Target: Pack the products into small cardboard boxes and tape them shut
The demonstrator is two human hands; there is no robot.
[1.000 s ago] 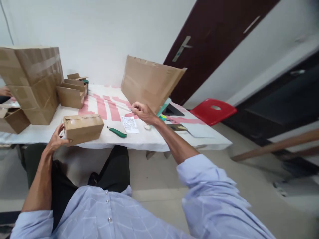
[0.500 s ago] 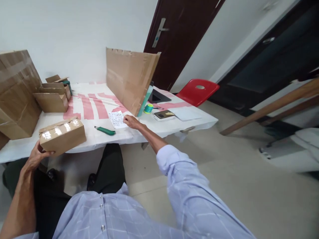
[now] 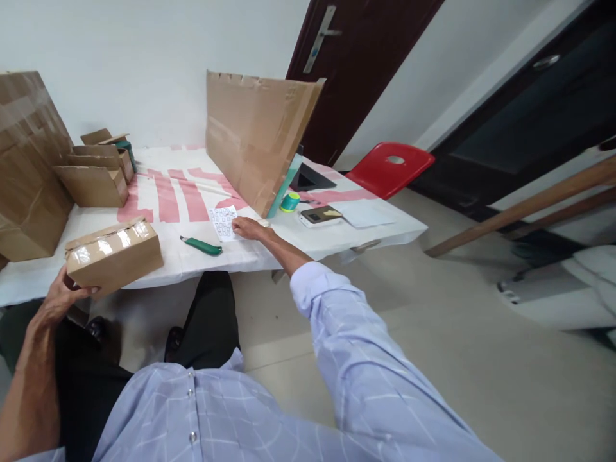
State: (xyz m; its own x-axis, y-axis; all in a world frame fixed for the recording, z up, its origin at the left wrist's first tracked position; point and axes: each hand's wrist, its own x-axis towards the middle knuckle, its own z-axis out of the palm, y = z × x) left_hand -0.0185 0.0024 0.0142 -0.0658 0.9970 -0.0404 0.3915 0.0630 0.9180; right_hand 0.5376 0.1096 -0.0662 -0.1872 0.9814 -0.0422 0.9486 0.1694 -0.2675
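A taped cardboard box (image 3: 115,260) rests at the table's front edge, slightly tilted, with my left hand (image 3: 65,295) gripping its lower left end. On the table, a white sheet with printed marks (image 3: 222,223) lies under my right hand (image 3: 248,228). The fingers of that hand are curled together on the sheet's right part; whether they pinch the paper or something small is hidden. Between the box and the sheet lies a green utility knife (image 3: 202,246).
A large cardboard panel (image 3: 260,135) stands behind my right hand. Beside it are a tape roll (image 3: 290,202), a white-and-dark device (image 3: 320,216) and papers (image 3: 363,213). Open small boxes (image 3: 96,183) and a big carton (image 3: 31,167) stand left. A red chair (image 3: 392,167) is beyond.
The view has shifted a little. My right hand has moved slightly left over the printed sheet. My left hand still holds the box.
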